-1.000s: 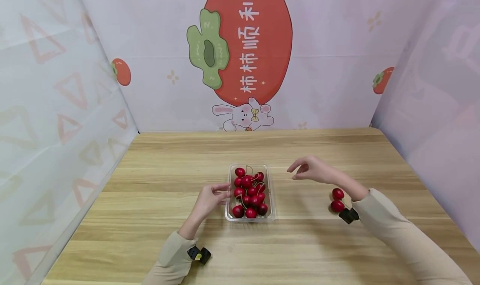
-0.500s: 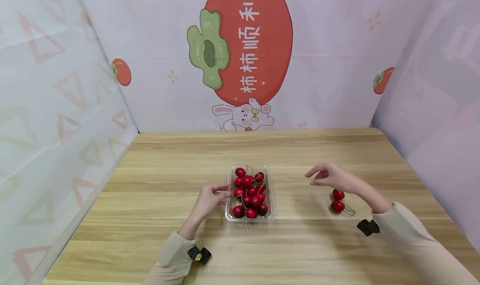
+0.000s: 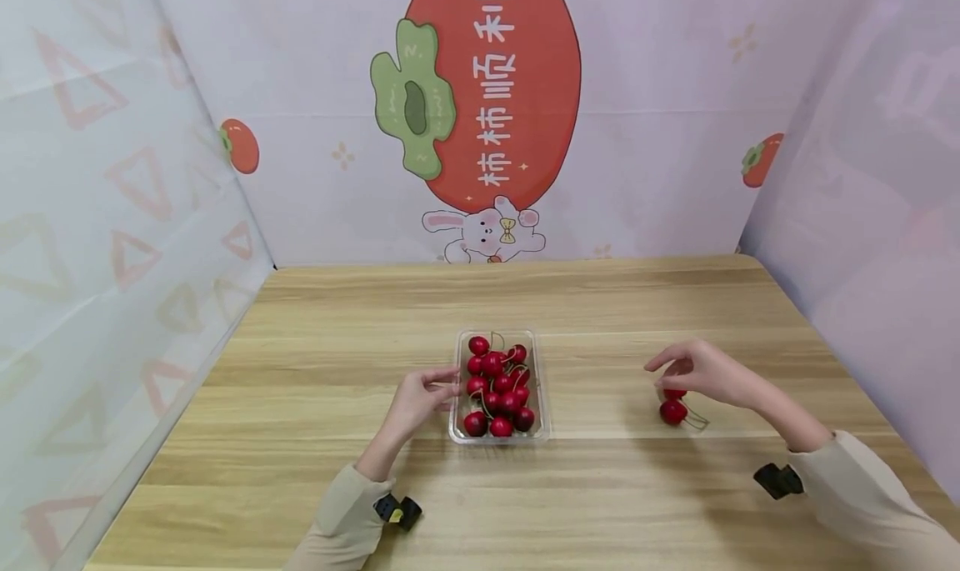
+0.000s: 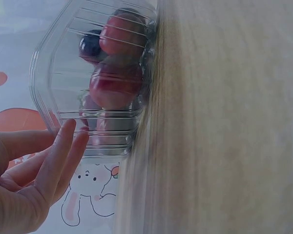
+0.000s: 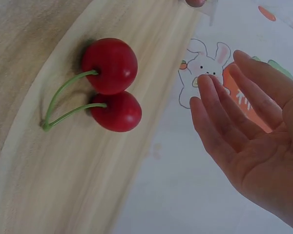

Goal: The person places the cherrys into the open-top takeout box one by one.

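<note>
Red cherries with thin stems fill a clear plastic box (image 3: 546,404) in the middle of the table. At its left side my left hand (image 3: 417,400) touches the wall with fairly straight fingertips, seen closer on the ribbed box wall (image 4: 63,97) in the left wrist view. To the right lies a pair of cherries (image 5: 112,66) whose green stems join at one end. Over this pair hovers my right hand (image 3: 708,373), partly hiding the farther cherry in the head view. Its fingers (image 5: 219,114) are loosely bent and apart from the cherries, holding nothing.
The wood-grain table (image 3: 337,321) ends at a printed backdrop (image 3: 315,187) with a large persimmon and a rabbit. White printed sheets (image 3: 127,221) flank both sides. A small black device (image 3: 778,481) sits at each sleeve cuff.
My right hand has moved right and nearer, from beside the box to above the cherry pair. My left hand and the box have stayed in place.
</note>
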`<state>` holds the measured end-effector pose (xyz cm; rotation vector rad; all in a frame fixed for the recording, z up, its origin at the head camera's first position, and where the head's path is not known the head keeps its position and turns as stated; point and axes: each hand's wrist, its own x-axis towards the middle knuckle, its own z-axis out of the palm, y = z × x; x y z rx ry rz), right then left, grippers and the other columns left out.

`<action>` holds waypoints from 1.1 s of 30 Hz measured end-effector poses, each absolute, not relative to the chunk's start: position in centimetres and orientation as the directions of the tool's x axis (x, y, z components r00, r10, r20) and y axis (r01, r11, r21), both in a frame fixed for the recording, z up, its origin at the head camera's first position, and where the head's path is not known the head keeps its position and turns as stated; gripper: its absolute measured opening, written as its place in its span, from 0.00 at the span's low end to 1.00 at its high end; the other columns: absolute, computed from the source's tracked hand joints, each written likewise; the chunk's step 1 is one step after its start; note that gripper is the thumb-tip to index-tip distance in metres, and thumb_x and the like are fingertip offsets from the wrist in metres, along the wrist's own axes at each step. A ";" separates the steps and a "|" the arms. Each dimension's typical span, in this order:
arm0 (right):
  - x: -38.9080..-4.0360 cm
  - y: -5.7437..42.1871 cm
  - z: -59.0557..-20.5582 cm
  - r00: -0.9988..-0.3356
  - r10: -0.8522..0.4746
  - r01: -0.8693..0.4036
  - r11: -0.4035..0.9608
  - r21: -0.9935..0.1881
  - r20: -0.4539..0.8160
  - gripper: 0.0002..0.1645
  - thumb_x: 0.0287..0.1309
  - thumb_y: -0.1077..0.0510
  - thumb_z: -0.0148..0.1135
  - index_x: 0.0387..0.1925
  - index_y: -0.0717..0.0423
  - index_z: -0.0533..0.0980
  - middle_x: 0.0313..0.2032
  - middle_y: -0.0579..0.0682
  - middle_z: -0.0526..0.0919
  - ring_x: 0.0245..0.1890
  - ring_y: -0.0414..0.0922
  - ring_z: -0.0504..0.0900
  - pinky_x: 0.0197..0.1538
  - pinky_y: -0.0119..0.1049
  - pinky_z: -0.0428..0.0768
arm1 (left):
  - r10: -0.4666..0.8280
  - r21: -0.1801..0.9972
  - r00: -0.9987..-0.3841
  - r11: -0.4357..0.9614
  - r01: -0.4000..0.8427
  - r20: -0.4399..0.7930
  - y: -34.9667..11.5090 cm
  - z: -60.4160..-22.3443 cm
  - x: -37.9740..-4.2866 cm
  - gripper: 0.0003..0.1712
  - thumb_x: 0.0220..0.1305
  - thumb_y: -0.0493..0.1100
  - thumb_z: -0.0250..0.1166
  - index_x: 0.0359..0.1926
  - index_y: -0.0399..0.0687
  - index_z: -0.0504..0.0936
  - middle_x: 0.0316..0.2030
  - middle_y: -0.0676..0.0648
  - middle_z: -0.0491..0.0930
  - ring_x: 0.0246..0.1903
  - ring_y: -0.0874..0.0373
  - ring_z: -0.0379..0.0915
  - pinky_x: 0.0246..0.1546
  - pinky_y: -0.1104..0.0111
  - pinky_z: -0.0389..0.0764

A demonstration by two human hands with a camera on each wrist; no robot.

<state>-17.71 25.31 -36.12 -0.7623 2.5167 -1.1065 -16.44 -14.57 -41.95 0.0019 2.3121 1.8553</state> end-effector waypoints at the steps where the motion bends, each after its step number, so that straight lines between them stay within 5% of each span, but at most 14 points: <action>1: -17.6 25.5 -36.2 -0.817 -0.575 -0.352 0.559 -0.751 -0.046 0.15 0.52 0.63 0.60 0.40 0.71 0.75 0.36 0.63 0.79 0.30 0.42 0.81 0.31 0.28 0.81 | 0.112 0.969 -0.984 0.223 -0.109 -0.137 -14.6 -41.9 -16.4 0.19 0.54 0.29 0.59 0.49 0.28 0.73 0.43 0.32 0.76 0.37 0.46 0.77 0.31 0.67 0.83; 11: -16.6 27.4 -36.7 -0.826 -0.563 -0.389 0.611 -0.689 -0.032 0.13 0.50 0.63 0.61 0.37 0.70 0.76 0.35 0.59 0.80 0.30 0.33 0.78 0.30 0.27 0.80 | 0.088 0.968 -0.985 0.218 -0.125 -0.147 -14.5 -41.7 -16.3 0.18 0.53 0.28 0.59 0.48 0.29 0.74 0.42 0.33 0.77 0.35 0.49 0.78 0.31 0.66 0.84; 33: -15.3 30.2 -38.4 -0.822 -0.566 -0.377 0.616 -0.692 -0.056 0.09 0.49 0.65 0.61 0.33 0.66 0.77 0.33 0.57 0.80 0.31 0.32 0.77 0.30 0.28 0.81 | 0.106 0.967 -0.984 0.228 -0.117 -0.144 -14.7 -42.0 -16.5 0.18 0.54 0.29 0.59 0.48 0.30 0.75 0.43 0.33 0.77 0.36 0.47 0.78 0.31 0.65 0.84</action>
